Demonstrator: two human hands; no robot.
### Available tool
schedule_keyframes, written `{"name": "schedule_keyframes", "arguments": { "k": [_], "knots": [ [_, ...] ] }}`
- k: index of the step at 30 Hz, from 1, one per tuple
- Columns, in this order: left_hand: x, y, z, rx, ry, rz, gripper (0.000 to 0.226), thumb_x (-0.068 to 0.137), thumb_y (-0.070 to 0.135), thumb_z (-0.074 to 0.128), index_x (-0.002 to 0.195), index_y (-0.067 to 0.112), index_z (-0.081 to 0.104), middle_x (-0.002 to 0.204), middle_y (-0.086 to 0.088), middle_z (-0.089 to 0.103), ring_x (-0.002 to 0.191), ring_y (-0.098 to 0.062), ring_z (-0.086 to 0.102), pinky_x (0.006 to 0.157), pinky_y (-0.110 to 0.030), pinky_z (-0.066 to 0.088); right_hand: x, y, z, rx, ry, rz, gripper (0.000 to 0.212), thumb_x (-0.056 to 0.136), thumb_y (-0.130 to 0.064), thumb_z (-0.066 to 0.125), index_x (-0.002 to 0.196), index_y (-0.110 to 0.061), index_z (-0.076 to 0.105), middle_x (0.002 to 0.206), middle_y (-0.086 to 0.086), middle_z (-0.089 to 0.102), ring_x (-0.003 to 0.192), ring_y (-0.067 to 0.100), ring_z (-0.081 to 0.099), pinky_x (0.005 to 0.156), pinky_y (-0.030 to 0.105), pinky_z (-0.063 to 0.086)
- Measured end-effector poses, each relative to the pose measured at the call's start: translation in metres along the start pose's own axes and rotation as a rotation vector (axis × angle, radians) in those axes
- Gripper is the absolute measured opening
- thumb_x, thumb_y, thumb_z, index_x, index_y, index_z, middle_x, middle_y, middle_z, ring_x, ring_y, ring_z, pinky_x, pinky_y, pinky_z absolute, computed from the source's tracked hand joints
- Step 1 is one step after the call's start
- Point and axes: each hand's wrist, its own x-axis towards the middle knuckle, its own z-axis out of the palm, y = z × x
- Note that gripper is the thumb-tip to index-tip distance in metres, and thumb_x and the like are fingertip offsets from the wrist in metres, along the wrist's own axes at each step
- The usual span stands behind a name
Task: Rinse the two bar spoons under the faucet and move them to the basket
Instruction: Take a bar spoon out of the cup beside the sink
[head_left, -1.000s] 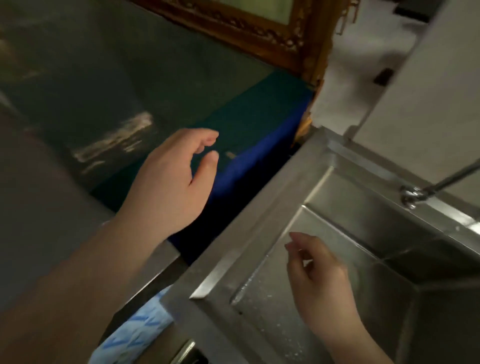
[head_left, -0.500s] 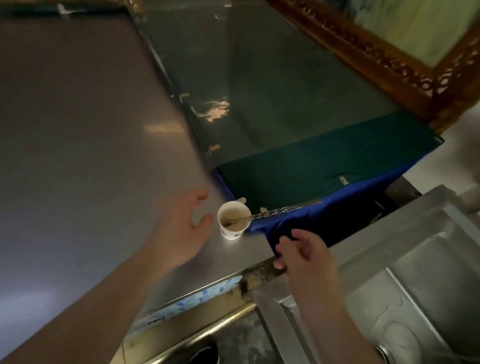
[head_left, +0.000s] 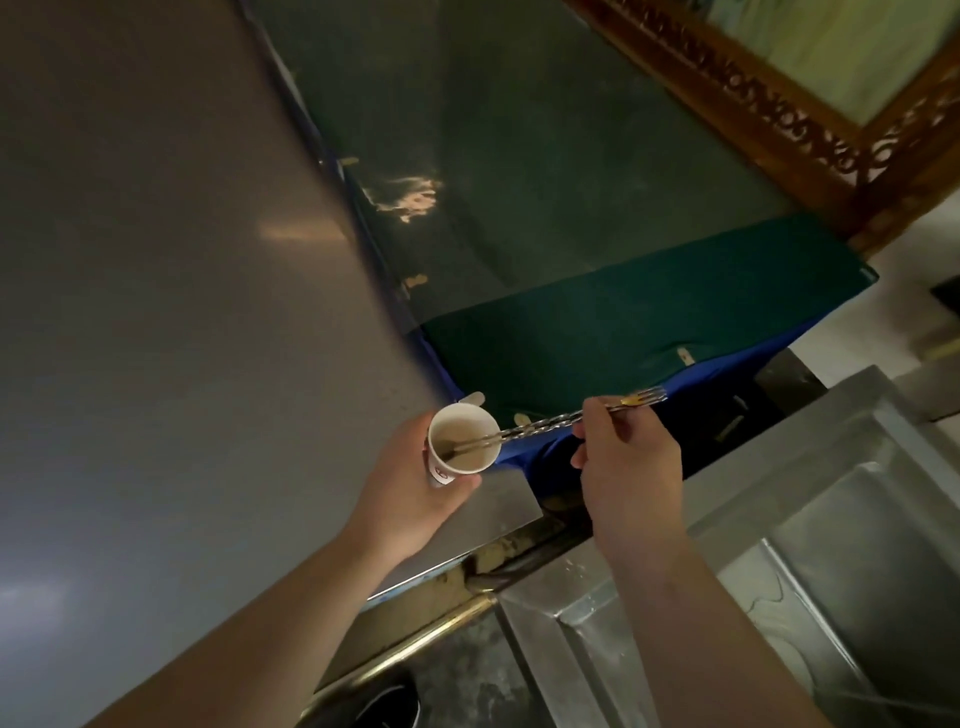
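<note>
- Left hand (head_left: 410, 493) wraps the paper cup (head_left: 460, 441) near the steel counter (head_left: 156, 312) corner.
- Right hand (head_left: 631, 467) pinches the bar spoons (head_left: 550, 422) mid-shaft, bowls inside the cup.
- Sink (head_left: 779, 545) lies open at right.

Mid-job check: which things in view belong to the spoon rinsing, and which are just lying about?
For the job:
- bar spoons, pinched by right hand
- paper cup holding them, in left hand
- sink

Lying about:
- green cloth
- carved wooden frame
- steel counter
</note>
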Motion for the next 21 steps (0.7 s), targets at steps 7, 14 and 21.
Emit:
{"name": "schedule_keyframes", "arguments": {
  "k": [7,14,21],
  "knots": [
    [0.001,-0.004,-0.003,0.055,0.02,-0.061,0.057,0.068,0.043,0.083,0.114,0.05,0.051,0.111,0.025,0.061,0.1,0.006,0.06,0.072,-0.011,0.052,0.004,-0.015,-0.01,0.092,-0.072,0.001,0.009,0.084,-0.036,0.066,0.077,-0.037,0.071,0.05,-0.011,0.058,0.041,0.005,0.045,0.047,0.027,0.039],
    [-0.001,-0.005,-0.002,0.065,0.036,-0.051,0.058,0.07,0.037,0.085,0.118,0.04,0.052,0.113,0.018,0.062,0.1,0.005,0.06,0.079,-0.018,0.054,0.004,-0.016,-0.02,0.006,-0.035,-0.119,0.017,0.083,-0.045,0.071,0.081,-0.028,0.07,0.071,-0.016,0.072,0.053,-0.007,0.06,0.061,0.027,0.047],
    [-0.001,-0.003,-0.003,0.074,0.027,-0.059,0.059,0.071,0.036,0.084,0.118,0.042,0.05,0.114,0.02,0.061,0.101,0.001,0.061,0.079,-0.018,0.054,-0.003,-0.012,-0.022,0.022,-0.075,-0.176,0.012,0.092,-0.031,0.064,0.081,-0.028,0.069,0.074,-0.014,0.074,0.065,0.002,0.07,0.052,0.013,0.052]
  ]
}}
